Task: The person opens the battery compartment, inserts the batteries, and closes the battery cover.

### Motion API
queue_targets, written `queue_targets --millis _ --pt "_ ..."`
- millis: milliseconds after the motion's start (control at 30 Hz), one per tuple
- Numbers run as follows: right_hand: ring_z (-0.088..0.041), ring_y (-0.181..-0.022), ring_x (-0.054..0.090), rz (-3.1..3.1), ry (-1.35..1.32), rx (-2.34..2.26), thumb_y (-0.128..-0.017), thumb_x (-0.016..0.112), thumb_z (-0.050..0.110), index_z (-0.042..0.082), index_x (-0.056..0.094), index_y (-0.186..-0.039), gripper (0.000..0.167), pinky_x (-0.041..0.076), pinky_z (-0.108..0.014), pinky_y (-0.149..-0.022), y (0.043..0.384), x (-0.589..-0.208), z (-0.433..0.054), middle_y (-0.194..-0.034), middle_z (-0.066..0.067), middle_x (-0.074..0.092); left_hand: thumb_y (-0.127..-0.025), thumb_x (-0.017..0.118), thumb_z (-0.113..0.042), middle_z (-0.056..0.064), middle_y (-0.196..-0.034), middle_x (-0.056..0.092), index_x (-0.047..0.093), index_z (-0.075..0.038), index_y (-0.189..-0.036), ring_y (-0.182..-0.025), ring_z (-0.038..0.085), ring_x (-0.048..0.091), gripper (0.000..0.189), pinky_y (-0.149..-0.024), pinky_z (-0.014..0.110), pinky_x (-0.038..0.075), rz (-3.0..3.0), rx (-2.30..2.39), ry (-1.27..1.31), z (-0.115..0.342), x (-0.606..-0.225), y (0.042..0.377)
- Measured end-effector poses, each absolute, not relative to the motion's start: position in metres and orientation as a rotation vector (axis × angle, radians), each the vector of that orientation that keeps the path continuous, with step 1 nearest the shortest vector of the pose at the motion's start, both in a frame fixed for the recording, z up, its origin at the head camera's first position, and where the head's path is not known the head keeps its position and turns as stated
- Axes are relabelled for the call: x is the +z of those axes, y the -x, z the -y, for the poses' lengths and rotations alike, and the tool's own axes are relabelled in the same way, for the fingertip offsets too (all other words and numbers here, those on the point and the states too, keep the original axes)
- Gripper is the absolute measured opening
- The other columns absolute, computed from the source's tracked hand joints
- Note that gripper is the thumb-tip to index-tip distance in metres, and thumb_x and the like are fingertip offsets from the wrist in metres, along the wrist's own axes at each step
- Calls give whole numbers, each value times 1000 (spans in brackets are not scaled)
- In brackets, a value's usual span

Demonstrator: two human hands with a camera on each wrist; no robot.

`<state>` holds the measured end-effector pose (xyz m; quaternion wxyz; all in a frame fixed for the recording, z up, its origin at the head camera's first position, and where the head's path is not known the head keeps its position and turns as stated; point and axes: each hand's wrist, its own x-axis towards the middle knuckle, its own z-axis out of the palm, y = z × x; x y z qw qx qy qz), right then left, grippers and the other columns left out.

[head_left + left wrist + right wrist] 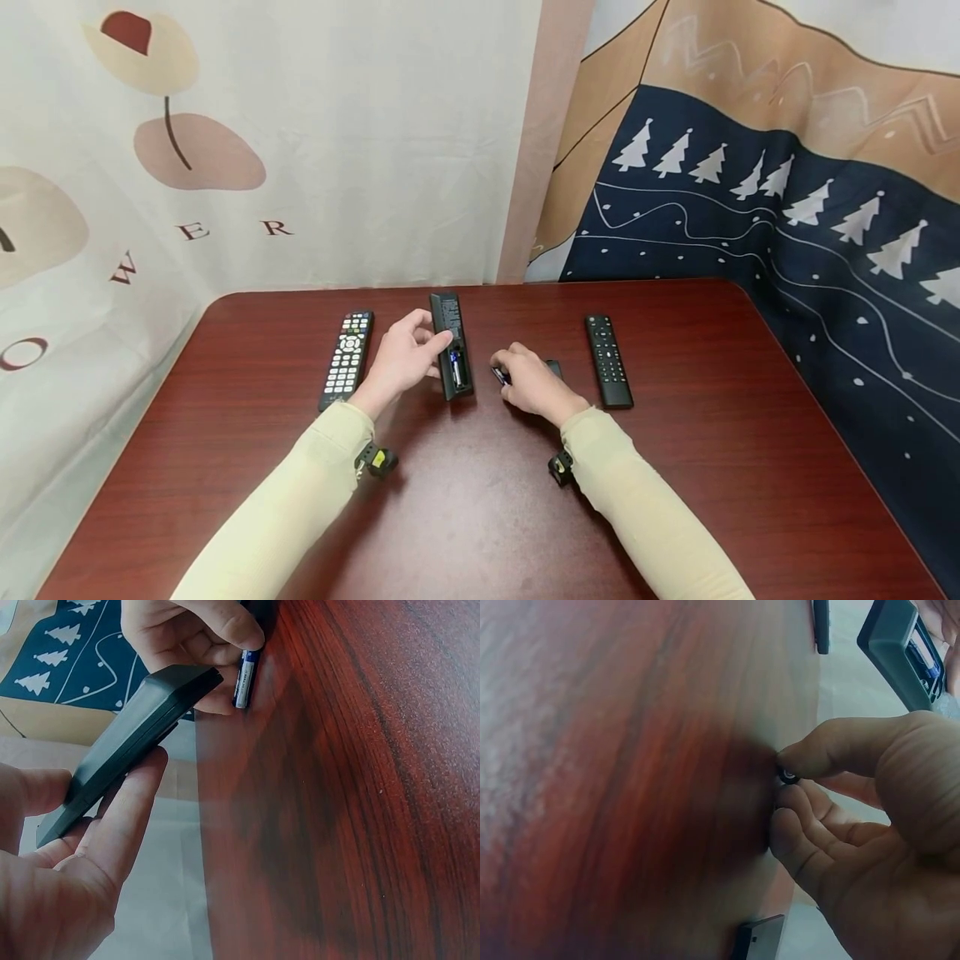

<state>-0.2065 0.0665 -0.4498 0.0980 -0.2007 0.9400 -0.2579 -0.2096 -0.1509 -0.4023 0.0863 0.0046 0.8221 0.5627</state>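
My left hand (pixel 405 354) holds a black remote control (pixel 450 312) above the table, thumb on one side and fingers on the other. Its back faces up with the battery compartment uncovered, and a blue and silver battery (pixel 456 367) lies inside. To the right, my right hand (pixel 532 383) is low at the tabletop and pinches a loose battery (pixel 244 679) between thumb and fingers. Only the end of that battery (pixel 788 777) shows in the right wrist view. A small dark piece (pixel 555 367) lies partly hidden behind the right hand.
On the brown wooden table (pixel 480 517), a black remote with white buttons (pixel 348 354) lies left of my left hand. Another black remote (pixel 609 360) lies right of my right hand. Printed curtains (pixel 375 150) hang behind the table's far edge.
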Motion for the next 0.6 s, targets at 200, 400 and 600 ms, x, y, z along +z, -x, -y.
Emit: queue_targets --millis 200,400,600 --pt "-20 -90 54 -2759 593 -724 -91 70 -2 7 62 -140 51 51 -35 -80 207 -449 -66 -114 -12 57 -103 64 -17 19 -98 71 56 -3 -126 -68 19 71 27 -73 52 63 -2450 1677 -17 151 -403 209" --pt "-21 -91 55 -2770 568 -740 -90 72 -1 7 67 -130 42 52 -36 -81 205 -448 -66 -113 -11 56 -103 64 -17 18 -97 71 57 -4 -125 -67 19 71 26 -73 52 63 -2449 1678 -11 151 -403 210" --pt "-20 -88 55 -2785 573 -796 -89 74 0 9 67 -128 41 52 -35 -79 204 -449 -69 -110 -9 57 -103 64 -17 18 -97 71 57 -4 -124 -68 19 72 26 -73 52 63 -2451 1679 -10 151 -403 210"
